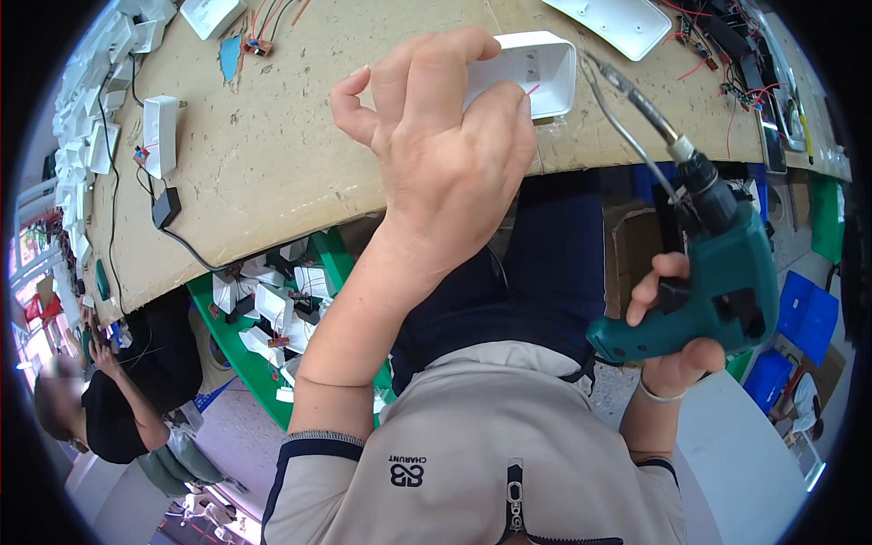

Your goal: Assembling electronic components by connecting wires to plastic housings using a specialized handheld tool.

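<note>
A white plastic housing [554, 73], a shallow open box, lies at the near edge of the bench under my left hand [454, 123]. My left thumb and forefinger reach into it, the thumb beside a short red wire [534, 90]. The other fingers curl outward, and their tips are partly hidden. My right hand [670, 300] is wrapped around the grip of a green soldering gun [727, 272]. Its metal tip and thin feed tube [627, 127] point up and left, just right of the housing and apart from it.
Another white housing [622, 23] lies at the far right, near loose wired boards [740, 95]. White housings [95, 118] are heaped along the left, with a black cable [113, 200]. Below the bench, a green bin [341, 259] holds wired housings. A co-worker [118, 400] sits at left.
</note>
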The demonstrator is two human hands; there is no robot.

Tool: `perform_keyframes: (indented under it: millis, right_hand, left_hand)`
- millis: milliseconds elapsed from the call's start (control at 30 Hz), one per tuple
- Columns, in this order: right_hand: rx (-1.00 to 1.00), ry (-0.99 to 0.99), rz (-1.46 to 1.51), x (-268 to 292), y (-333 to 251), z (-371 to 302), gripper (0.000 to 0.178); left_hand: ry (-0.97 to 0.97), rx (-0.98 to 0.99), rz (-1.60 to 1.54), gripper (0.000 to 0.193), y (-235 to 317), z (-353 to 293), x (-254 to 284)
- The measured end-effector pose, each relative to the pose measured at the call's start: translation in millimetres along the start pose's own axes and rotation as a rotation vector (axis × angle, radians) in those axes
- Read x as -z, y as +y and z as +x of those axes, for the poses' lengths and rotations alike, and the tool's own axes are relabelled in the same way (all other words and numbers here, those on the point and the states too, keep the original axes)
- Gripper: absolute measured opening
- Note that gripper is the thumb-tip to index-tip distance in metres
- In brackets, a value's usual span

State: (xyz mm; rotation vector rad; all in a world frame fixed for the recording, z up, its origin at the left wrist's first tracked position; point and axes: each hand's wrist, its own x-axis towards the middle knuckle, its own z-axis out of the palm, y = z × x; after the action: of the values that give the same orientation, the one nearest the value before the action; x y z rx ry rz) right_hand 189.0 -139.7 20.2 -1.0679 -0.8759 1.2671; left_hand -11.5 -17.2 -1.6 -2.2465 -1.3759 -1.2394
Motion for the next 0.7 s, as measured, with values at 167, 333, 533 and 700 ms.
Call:
perform_keyframes:
  millis: [167, 333, 533, 700]
  right_hand:
    - [-0.036, 0.059, -0.107, -3, -1, -10, 0.086]
    - [-0.024, 0.098, -0.199, -5, -1, -12, 0.085]
    - [-0.013, 0.053, -0.201, -1, -1, -15, 0.085]
    - [-0.034, 0.065, -0.197, -2, 0, -16, 0.087]
  left_hand:
    - [-0.168, -0.061, 0.326, 0.005, 16, 16, 14]
    - [-0.176, 0.036, 0.129, 0.007, 16, 28, 14]
    - [-0.206, 0.217, -0.051, 0.006, 18, 32, 9]
    - [0.704, -0.330, -0.436, 0.005, -9, 26, -47]
